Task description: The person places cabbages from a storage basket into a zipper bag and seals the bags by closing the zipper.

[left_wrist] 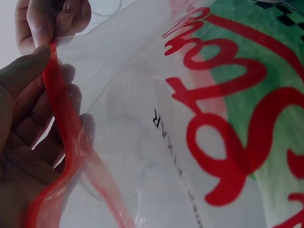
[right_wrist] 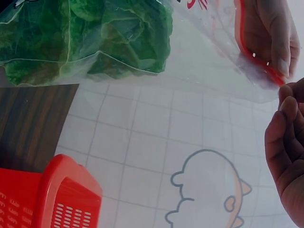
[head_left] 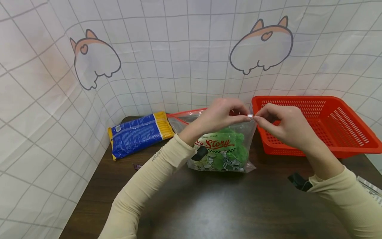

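A clear zip bag [head_left: 218, 143] with red and green printing hangs upright over the table's far part, its red zip strip [left_wrist: 66, 123] along the top. Leafy-looking green contents [right_wrist: 118, 38] fill its lower part. My left hand [head_left: 219, 114] pinches the zip strip near the bag's right top corner, thumb on one side and fingers behind the film. Right beside it, my right hand [head_left: 285, 124] pinches the very end of that strip between thumb and fingers. A small whitish piece [head_left: 250, 116] shows between the two hands' fingertips. The bag's mouth gapes at its left end.
A red plastic basket [head_left: 316, 151] stands to the right, close behind my right hand. Left of the bag lies a blue and yellow packet [head_left: 137, 134]. A small dark purple wrapper [head_left: 137, 166] is on the dark table [head_left: 215, 205]. A white grid-patterned cloth [head_left: 167, 66] hangs behind.
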A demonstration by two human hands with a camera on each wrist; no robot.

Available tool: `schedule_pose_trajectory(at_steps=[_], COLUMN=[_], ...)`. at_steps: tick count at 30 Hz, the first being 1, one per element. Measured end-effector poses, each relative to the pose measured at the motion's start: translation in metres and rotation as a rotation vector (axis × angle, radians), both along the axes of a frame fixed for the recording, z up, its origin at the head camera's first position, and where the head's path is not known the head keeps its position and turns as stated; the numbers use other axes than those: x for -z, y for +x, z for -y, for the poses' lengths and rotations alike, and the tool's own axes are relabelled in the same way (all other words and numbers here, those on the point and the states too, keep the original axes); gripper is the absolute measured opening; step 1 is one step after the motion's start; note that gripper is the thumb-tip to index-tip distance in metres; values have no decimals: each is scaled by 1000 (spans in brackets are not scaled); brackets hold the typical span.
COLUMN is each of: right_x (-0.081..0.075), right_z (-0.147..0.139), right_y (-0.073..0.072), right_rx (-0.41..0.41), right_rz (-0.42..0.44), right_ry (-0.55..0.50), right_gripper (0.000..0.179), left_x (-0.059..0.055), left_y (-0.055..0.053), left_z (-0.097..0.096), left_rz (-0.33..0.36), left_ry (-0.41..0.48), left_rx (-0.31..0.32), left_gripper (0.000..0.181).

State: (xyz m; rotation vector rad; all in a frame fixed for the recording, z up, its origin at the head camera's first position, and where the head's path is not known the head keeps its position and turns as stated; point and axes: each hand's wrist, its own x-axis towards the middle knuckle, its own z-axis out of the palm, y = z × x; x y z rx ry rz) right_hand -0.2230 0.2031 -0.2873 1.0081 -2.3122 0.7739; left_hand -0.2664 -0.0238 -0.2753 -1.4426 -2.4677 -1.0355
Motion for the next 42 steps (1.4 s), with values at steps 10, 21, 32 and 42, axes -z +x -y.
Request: schedule_pose_trajectory(at_steps=[10,21,32,42], right_x=[2,3,3,4], right_z=[1,-2,-11,-22], right_y=[2,6,7,6], right_rx=[-46,-48,7,40], right_rz=[-23,-50,-48,-55], right_ry=[46,44,63,67], right_gripper=[21,23,16,15], left_x=[1,-2,-2,1], left_y=[5,8,6,1], left_z=[4,3,19,39], left_rz=[-15,-82,-107,-122], left_ry=[-59,-112,-130,-104], left_rx=[38,41,9,-24], left_gripper=[8,7,8,8])
